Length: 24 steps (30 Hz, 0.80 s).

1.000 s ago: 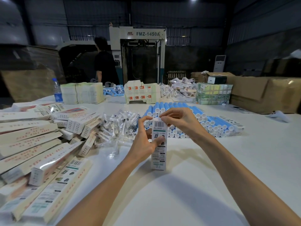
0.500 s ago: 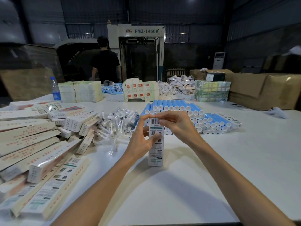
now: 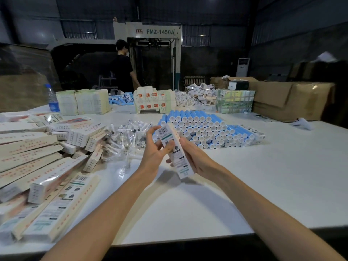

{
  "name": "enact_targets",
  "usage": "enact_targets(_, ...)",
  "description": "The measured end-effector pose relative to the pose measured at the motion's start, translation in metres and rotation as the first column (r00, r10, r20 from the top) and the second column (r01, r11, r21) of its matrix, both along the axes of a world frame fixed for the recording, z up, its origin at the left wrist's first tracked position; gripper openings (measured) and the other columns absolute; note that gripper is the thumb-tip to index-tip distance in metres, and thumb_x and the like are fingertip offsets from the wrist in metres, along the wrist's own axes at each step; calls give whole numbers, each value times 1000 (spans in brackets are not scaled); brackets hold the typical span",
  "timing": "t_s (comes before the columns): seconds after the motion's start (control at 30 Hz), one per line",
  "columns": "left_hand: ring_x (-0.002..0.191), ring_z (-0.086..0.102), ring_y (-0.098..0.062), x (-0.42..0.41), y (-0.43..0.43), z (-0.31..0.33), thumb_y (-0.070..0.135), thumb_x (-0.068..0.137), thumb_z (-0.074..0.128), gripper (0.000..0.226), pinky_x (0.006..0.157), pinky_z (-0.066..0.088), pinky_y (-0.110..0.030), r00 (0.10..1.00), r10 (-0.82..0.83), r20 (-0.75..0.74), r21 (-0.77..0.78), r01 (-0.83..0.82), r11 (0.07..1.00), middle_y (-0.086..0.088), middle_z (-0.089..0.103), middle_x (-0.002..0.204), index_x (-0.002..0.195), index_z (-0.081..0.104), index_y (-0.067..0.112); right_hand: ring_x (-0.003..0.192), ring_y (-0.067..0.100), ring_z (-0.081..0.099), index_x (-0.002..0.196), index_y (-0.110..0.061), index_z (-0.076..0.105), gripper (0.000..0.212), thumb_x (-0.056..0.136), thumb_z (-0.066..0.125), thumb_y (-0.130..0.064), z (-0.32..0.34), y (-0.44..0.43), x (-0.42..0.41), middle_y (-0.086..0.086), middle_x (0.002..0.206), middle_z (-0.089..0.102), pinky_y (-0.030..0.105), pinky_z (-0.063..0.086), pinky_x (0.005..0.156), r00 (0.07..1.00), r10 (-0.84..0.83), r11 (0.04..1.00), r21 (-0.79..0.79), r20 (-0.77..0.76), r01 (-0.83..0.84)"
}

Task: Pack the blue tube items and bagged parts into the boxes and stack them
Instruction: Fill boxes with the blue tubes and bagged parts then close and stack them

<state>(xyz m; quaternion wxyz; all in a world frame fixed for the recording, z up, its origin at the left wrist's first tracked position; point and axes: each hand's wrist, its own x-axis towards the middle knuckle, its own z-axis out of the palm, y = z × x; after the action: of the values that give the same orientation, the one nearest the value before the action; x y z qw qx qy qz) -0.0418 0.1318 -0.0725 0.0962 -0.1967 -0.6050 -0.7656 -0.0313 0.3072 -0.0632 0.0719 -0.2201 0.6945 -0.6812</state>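
Note:
A long white printed box (image 3: 174, 150) is lifted off the white table (image 3: 263, 176) and tilted, its barcoded end pointing up and left. My left hand (image 3: 153, 149) grips its upper part, thumb on the printed face. My right hand (image 3: 195, 157) holds its lower part from the right. Behind them lies a stack of blue tubes with white caps (image 3: 205, 129). A heap of clear bagged parts (image 3: 126, 140) lies to the left of the hands. Many closed boxes (image 3: 37, 162) are piled at the left.
Flat unfolded cartons (image 3: 154, 100) and paper stacks (image 3: 82, 101) stand at the back, with a water bottle (image 3: 51, 98), more blue tubes (image 3: 122, 98) and brown cardboard boxes (image 3: 290, 98). A person in black (image 3: 123, 68) stands by a machine behind the table.
The box stood upright on the table with my right hand at its top flap. Now both hands have lifted and tilted it, and my right hand has shifted down to its lower part.

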Motion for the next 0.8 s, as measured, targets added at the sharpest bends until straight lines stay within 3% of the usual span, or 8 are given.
enact_targets(0.13, 115, 71, -14, 10, 6, -3, 37, 90, 78, 67, 85, 60, -23, 1000, -8, -1, -130, 8, 991, -1, 76, 116, 144, 38, 44, 94, 29, 71, 138, -33, 63, 42, 105, 51, -56, -1, 13, 17, 11, 112, 74, 38, 61, 80, 999, -42, 999, 0, 17, 42)
enact_targets(0.23, 119, 63, -7, 18, 17, -11, 32, 98, 75, 76, 84, 56, -15, 998, 40, -50, -408, -57, 911, 6, 62, 130, 156, 26, 38, 88, 26, 74, 131, -33, 65, 36, 103, 57, -54, -3, 41, 32, -1, 109, 76, 34, 61, 76, 963, -248, 958, 118, -104, 260)
enact_targets(0.3, 110, 65, -5, 23, 23, -19, 26, 101, 74, 65, 87, 55, -20, 994, 12, -104, -575, -70, 815, 11, 62, 128, 155, 37, 33, 87, 20, 74, 116, -41, 69, 23, 101, 59, -55, -2, 72, 42, -6, 105, 75, 30, 59, 71, 897, -390, 873, 226, -208, 432)
enact_targets(0.4, 96, 66, -2, 29, 31, -27, 31, 103, 70, 28, 91, 56, -32, 967, -135, -218, -794, -95, 600, 18, 70, 111, 130, 64, 40, 94, 19, 68, 118, -34, 66, 29, 101, 59, -56, -6, 138, 50, -7, 110, 69, 36, 56, 79, 731, -556, 590, 432, -395, 682)
enact_targets(0.47, 96, 65, 1, 31, 40, -28, 39, 105, 65, 22, 91, 56, -35, 935, -227, -274, -884, -152, 441, 23, 67, 111, 126, 64, 44, 95, 22, 65, 127, -26, 63, 38, 102, 57, -55, -11, 188, 56, -5, 112, 65, 41, 55, 82, 639, -597, 339, 569, -486, 749)
enact_targets(0.53, 95, 63, 5, 31, 51, -27, 43, 106, 60, 17, 90, 56, -36, 911, -276, -308, -915, -204, 348, 26, 65, 110, 123, 62, 48, 92, 23, 62, 130, -24, 60, 41, 104, 54, -55, -17, 236, 64, 1, 116, 66, 37, 52, 73, 578, -623, 133, 656, -527, 743)
enact_targets(0.63, 96, 62, 7, 30, 65, -26, 45, 107, 56, 15, 90, 56, -35, 900, -290, -324, -918, -224, 328, 27, 63, 109, 120, 63, 48, 90, 22, 57, 126, -20, 61, 40, 105, 52, -54, -23, 297, 80, 5, 119, 67, 29, 37, 62, 504, -644, -59, 694, -576, 718)
enact_targets(0.8, 111, 56, 2, 33, 79, -32, 42, 109, 52, 17, 91, 53, -34, 886, -289, -364, -912, -276, 302, 25, 60, 112, 121, 65, 46, 106, 33, 62, 126, -15, 59, 40, 106, 53, -48, -24, 360, 98, 13, 125, 66, 40, 49, 81, 455, -650, -241, 733, -609, 636)
